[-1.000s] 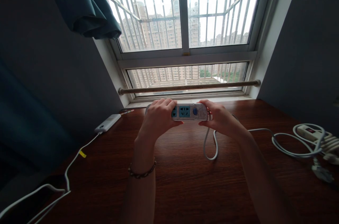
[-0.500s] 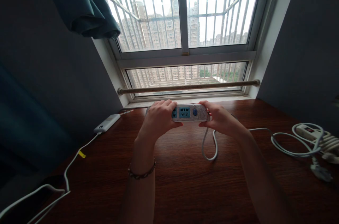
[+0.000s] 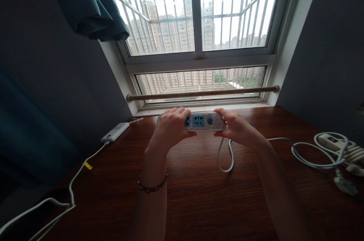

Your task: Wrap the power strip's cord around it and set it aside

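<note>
Both hands hold a power strip [image 3: 217, 121] crosswise above the far part of the wooden tabletop, its face with blue sockets and a round blue button turned towards me. My left hand [image 3: 172, 123] wraps over its left part and hides most of that end. Gripping the right end between thumb and fingers is my right hand [image 3: 236, 127]. A pale cord [image 3: 231, 153] hangs in a loop below the right hand and runs on to the right across the table.
On the right lie a coiled cord [image 3: 315, 165], a plug [image 3: 344, 184] and a second power strip [image 3: 331, 142]. A white device [image 3: 115, 132] with a cable [image 3: 89, 157] lies at the left. Beyond the tabletop [image 3: 196, 195], a rail [image 3: 204, 93] crosses the window.
</note>
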`<state>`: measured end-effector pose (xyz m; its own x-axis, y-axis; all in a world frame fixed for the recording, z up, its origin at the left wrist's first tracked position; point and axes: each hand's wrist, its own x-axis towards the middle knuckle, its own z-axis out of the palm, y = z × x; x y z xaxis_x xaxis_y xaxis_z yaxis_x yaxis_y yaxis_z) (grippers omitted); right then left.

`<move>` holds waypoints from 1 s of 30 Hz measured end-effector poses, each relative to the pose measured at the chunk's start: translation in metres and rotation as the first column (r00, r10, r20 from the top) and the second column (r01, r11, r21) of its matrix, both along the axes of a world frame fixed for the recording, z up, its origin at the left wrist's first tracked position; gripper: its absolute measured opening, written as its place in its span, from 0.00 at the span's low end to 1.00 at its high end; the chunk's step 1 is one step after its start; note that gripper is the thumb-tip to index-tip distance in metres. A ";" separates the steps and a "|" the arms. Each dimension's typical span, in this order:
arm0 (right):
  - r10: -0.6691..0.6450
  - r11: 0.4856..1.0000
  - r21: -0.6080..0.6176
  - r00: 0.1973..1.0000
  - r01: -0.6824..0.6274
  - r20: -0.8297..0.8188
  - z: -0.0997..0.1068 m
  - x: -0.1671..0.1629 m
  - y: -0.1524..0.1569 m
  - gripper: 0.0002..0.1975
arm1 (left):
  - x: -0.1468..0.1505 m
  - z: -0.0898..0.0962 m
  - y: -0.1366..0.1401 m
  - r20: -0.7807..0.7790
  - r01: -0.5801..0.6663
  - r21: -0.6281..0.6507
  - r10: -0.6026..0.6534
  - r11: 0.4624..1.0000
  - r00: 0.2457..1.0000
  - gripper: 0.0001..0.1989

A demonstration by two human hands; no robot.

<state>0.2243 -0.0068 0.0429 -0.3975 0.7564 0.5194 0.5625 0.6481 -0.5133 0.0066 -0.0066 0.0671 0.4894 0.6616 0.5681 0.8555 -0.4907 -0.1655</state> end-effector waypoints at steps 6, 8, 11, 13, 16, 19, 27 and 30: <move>0.003 1.000 0.004 1.000 -0.003 -0.005 -0.001 0.001 0.000 0.26 | 0.000 0.000 0.000 0.006 -0.002 -0.012 0.002 1.000 1.000 0.25; -0.002 1.000 0.008 1.000 0.002 -0.001 -0.001 0.001 0.001 0.26 | 0.001 -0.001 0.000 0.009 0.001 -0.014 -0.001 1.000 1.000 0.25; -0.006 1.000 0.011 1.000 0.006 0.007 -0.001 0.001 0.001 0.26 | 0.000 -0.001 0.000 0.007 0.003 -0.015 -0.003 1.000 1.000 0.25; -0.009 1.000 0.012 1.000 0.009 0.008 -0.002 0.001 0.001 0.26 | 0.000 -0.001 0.000 0.002 0.003 -0.014 -0.003 1.000 1.000 0.25; -0.011 1.000 0.008 1.000 0.011 0.007 -0.002 0.001 0.001 0.26 | 0.000 0.000 0.000 -0.002 0.007 -0.016 -0.007 1.000 1.000 0.26; -0.009 1.000 0.000 1.000 0.009 0.006 -0.002 0.001 0.001 0.27 | 0.000 0.000 0.001 0.002 0.006 -0.017 -0.006 1.000 1.000 0.26; -0.009 1.000 0.007 1.000 0.009 0.021 -0.002 0.002 0.001 0.27 | 0.000 -0.001 0.001 0.001 0.008 -0.013 -0.008 1.000 1.000 0.26; -0.012 1.000 0.012 1.000 0.011 0.029 -0.002 0.002 0.001 0.27 | 0.000 -0.001 0.001 -0.003 0.007 -0.019 -0.007 1.000 1.000 0.26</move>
